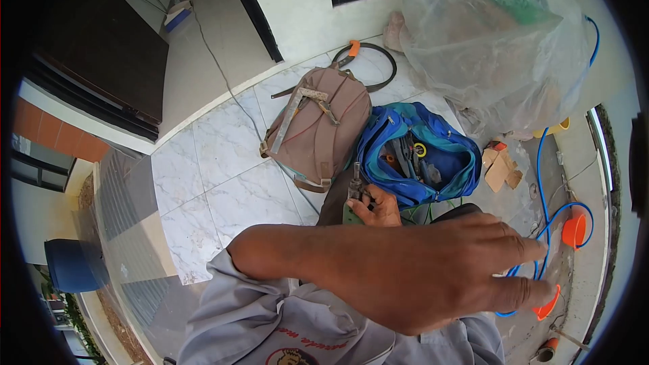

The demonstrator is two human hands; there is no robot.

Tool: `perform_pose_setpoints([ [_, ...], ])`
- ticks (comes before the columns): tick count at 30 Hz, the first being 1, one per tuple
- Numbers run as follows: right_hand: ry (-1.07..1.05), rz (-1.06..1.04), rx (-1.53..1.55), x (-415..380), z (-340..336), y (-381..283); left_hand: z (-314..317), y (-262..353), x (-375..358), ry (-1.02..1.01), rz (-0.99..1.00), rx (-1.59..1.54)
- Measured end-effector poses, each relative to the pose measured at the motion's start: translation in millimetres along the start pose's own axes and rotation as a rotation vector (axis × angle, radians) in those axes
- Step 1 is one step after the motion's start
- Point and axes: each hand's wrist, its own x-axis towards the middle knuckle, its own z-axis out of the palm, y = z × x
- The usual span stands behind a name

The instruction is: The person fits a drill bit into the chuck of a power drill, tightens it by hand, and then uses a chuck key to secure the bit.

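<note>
My left arm reaches across the front of my body to the right. My left hand (466,270) is large and close to the camera, back side up. Its thumb and a finger stretch out apart, and nothing shows between them. Behind that forearm, my right hand (382,208) closes around a green power tool (350,215) with a metal chuck pointing up. My left forearm hides the tool's lower part. Just beyond the right hand sits an open blue bag (419,155) with several tools inside. A brown backpack (321,128) lies beside it, a metal square (289,118) on top.
A blue hose (543,182) loops on the right near an orange container (574,231). Plastic sheeting (493,47) covers a pile at the back right. Torn cardboard (501,165) lies by the bag. A cable (226,74) runs through the doorway. A blue barrel (76,265) stands left.
</note>
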Motion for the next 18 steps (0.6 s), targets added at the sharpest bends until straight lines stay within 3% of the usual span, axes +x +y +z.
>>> perform_pose_setpoints([
  [1, -0.004, -0.044, -0.023, 5, -3, -1, -23, -7, -10, 0.058, -0.102, 0.047],
  [3, -0.007, -0.098, -0.058, 4, -7, 1, -78, -24, -56, 0.24, -0.284, 0.449],
  [4, -0.007, -0.116, -0.074, -1, -6, 4, -84, -37, -87, 0.493, -0.504, 0.292],
  [6, 0.014, -0.141, -0.045, -2, -6, 7, -84, -75, -162, 0.778, -0.877, 0.213],
  [8, 0.01, -0.145, -0.064, -2, -7, 5, -57, -122, -283, 0.792, -1.231, 0.139],
  [10, 0.008, -0.173, -0.031, -1, -4, 7, -1, -128, -344, 0.66, -1.6, -0.073],
  [12, -0.001, -0.161, -0.029, 2, -2, 10, 63, -142, -411, 0.553, -1.77, -0.266],
  [14, -0.003, -0.16, -0.023, 3, 0, 12, 111, -148, -423, 0.51, -1.997, -0.26],
  [17, -0.005, -0.147, -0.033, 6, -1, 9, 113, -131, -393, 0.647, -1.905, -0.282],
  [18, -0.01, -0.134, -0.037, 5, -1, 9, 105, -125, -395, 0.594, -1.92, -0.389],
])
